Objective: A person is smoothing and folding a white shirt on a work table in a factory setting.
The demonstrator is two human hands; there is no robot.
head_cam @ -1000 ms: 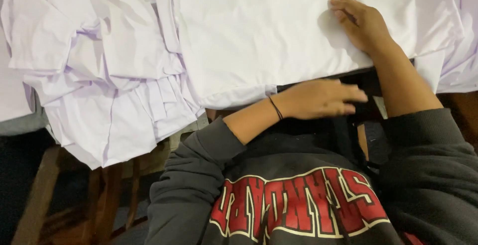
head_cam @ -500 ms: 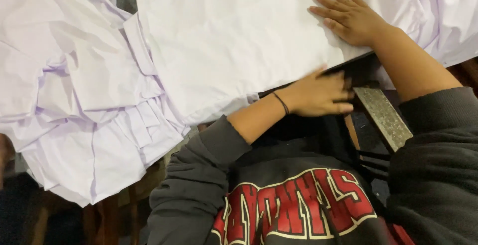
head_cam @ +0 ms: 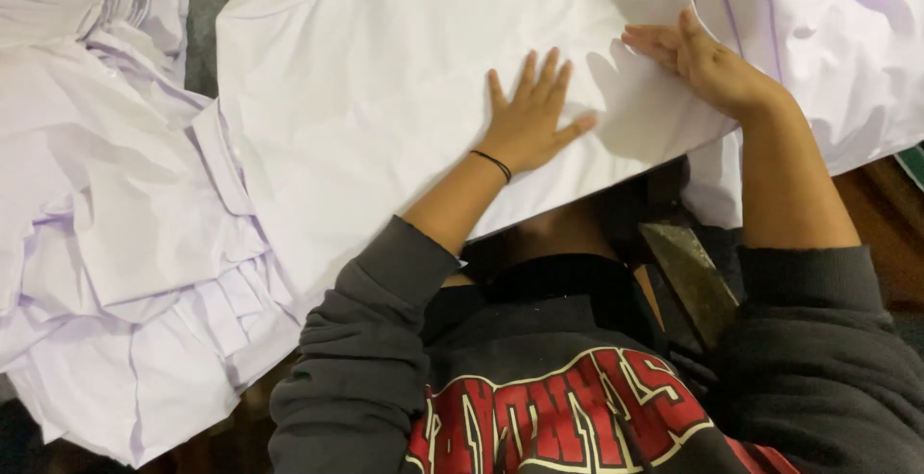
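covering the surface, white cloth [head_cam: 366, 99] beneath hands [head_cam: 527, 123]

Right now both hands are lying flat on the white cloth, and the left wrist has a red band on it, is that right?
Not quite: the band on the left hand is black, as the head view shows. Both it and the right hand do rest on the white cloth.

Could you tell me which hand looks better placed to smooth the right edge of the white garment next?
The right hand, probably. Its fingers already rest near the right edge of the white garment, while the left hand lies flat, fingers spread, at the garment's middle and would have to cross over.
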